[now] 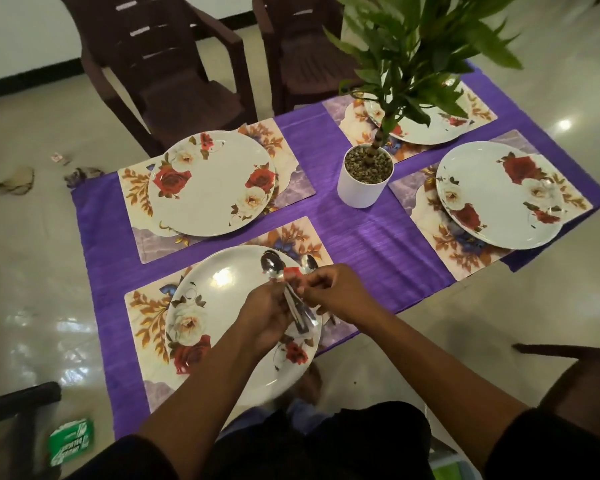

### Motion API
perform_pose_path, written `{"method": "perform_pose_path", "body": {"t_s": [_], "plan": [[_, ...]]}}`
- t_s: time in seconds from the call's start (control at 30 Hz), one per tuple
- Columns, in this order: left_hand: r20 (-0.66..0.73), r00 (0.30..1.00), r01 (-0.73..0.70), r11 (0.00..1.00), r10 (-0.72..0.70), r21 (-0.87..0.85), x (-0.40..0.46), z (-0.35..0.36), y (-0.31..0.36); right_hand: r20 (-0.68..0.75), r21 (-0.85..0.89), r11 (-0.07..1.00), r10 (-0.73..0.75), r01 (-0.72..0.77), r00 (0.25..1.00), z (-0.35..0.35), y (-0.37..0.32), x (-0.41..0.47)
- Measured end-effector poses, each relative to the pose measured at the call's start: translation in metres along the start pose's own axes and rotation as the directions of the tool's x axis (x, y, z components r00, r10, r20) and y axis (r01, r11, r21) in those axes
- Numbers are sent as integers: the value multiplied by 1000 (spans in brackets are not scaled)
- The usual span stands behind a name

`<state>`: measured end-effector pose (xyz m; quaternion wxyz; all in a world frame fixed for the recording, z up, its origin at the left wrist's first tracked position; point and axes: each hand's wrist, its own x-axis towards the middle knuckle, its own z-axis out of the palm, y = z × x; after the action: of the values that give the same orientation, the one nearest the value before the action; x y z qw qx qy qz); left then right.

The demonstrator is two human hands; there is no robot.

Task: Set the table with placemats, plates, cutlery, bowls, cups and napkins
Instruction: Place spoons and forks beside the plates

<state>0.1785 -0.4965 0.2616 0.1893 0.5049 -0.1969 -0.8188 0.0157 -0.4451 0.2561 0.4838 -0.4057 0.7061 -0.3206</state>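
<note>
Over the near plate the left hand grips a bundle of spoons by the handles, while the right hand pinches a red tag at their necks; at least two bowls show, the full count hidden. Four placemats and four plates are laid on the purple cloth. Cutlery is not yet placed; no bowls, cups or napkins are in sight. One potted plant stands mid-table.

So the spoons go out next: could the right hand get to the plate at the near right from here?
Probably yes. Nothing stands between the right hand and that plate; the plant pot sits further left. But it is pinching the spoons now.
</note>
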Motion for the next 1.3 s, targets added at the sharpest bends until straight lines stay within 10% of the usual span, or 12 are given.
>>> {"method": "perform_pose_path", "body": {"t_s": [0.7,1.3], "plan": [[100,993,46,990,-60,134,7,75,2,-202,135,971,222,-197,954,-63,-4,-35],[-316,945,38,934,82,355,131,274,-82,-258,-185,963,144,-195,955,-366,128,-3]]}}
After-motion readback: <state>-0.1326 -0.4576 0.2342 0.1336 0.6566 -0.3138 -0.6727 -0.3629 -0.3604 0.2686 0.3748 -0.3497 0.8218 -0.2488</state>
